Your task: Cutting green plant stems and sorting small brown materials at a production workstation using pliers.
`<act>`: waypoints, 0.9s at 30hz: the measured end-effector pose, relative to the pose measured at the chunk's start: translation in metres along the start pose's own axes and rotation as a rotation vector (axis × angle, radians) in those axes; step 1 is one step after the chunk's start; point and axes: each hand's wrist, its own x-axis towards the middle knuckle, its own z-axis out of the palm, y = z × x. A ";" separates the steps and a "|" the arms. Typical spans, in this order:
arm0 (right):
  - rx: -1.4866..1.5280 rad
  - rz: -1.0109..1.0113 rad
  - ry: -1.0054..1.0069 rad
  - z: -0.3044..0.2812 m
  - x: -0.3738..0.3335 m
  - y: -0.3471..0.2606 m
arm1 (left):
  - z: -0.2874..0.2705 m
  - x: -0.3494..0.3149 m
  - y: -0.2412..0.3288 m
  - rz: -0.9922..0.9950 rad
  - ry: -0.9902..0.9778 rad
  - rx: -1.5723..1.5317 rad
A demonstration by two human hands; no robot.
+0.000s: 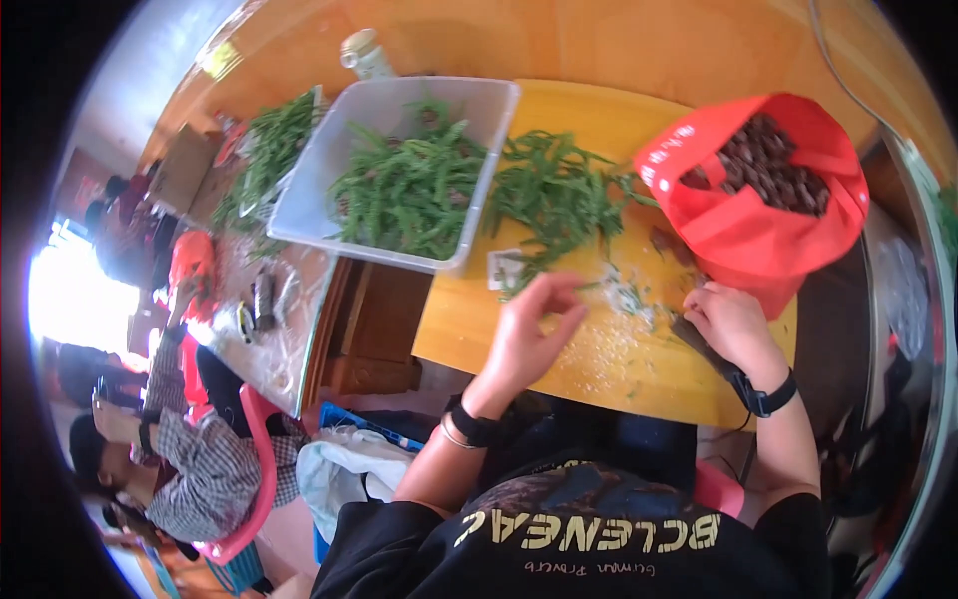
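Observation:
Above the front of the yellow table my left hand [539,324] is raised, its thumb and index finger curved and apart. Green artificial pine sprigs [554,190] lie in a heap just beyond it. My right hand [733,321] rests low by the red bag [689,225], its fingers curled and pinched together; what they hold is hidden. A dark elongated object [704,344] lies beneath that hand, its kind unclear. White crumbs and green scraps [629,299] are scattered between my hands. Brown pine cones [773,165] fill the open bag.
A translucent plastic tub [284,222] full of green sprigs stands at the table's left. More greenery [274,145] lies on the side table, near a dark cylindrical object [263,299]. Another person in a checked shirt [215,479] sits at the left on a pink chair [261,469].

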 end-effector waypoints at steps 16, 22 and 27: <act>0.086 0.024 -0.092 0.030 0.025 0.013 | 0.001 0.001 0.005 0.056 -0.144 0.035; 0.110 0.034 -0.098 0.030 0.025 0.013 | 0.003 0.004 0.001 0.118 -0.150 0.022; 0.163 0.068 -0.179 0.025 0.025 0.010 | 0.003 0.005 0.008 0.149 -0.121 0.006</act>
